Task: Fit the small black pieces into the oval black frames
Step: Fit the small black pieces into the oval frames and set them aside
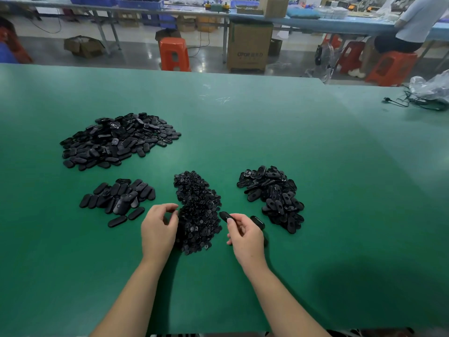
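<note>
A heap of small black pieces (197,212) lies in the middle of the green table (243,122). My left hand (159,231) hovers at the heap's left edge with fingers curled, thumb and fingertips close together; whether it pinches a piece I cannot tell. My right hand (245,235) grips oval black frames, one (226,217) poking out toward the heap and another (258,222) showing behind the fingers. A pile of oval frames with open slots (273,197) sits just right of that hand. Left of the heap lies a small group of ovals (119,198), and farther back left a large pile (116,139).
The table's far edge runs across the top, with orange stools (174,54), a cardboard box (249,46) and another workbench beyond. A person (410,25) sits at the far right. Black cables (418,103) and a plastic bag (432,87) lie on the right table corner.
</note>
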Action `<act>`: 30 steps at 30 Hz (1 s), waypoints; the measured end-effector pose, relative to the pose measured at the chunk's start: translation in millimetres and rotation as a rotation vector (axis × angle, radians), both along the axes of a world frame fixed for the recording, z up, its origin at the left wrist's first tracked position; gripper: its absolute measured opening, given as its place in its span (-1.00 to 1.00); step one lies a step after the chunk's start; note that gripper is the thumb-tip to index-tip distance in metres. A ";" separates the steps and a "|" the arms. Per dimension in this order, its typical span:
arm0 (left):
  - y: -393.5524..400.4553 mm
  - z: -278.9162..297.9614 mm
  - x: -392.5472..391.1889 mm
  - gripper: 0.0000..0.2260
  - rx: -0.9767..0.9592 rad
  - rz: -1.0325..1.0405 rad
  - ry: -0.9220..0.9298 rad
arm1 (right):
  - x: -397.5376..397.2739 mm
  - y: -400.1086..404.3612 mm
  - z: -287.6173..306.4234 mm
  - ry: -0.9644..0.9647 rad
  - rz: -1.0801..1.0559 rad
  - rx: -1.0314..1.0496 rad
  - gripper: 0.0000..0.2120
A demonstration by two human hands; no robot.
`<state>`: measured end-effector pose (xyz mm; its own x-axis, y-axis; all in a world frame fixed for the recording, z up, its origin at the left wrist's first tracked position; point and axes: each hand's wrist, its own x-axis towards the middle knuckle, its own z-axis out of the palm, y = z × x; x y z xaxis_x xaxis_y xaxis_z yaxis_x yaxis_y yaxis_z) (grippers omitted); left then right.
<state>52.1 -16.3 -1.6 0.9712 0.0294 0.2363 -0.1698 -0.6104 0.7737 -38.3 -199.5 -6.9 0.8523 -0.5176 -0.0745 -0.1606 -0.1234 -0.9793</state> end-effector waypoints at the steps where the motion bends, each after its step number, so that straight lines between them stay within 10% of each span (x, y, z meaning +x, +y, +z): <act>1: -2.5 1.5 -1.5 -0.87 -0.004 0.013 -0.015 | 0.2 -0.5 -0.5 0.008 0.000 -0.009 -0.88; 17: -80.2 36.0 -28.3 -0.86 -0.679 -0.163 0.461 | 2.2 -2.5 -4.8 -0.017 -0.030 -0.014 -0.82; 30: -77.3 32.4 -26.9 -0.88 -0.457 -0.152 0.446 | 3.6 -2.6 -7.2 -0.001 -0.052 0.024 -0.76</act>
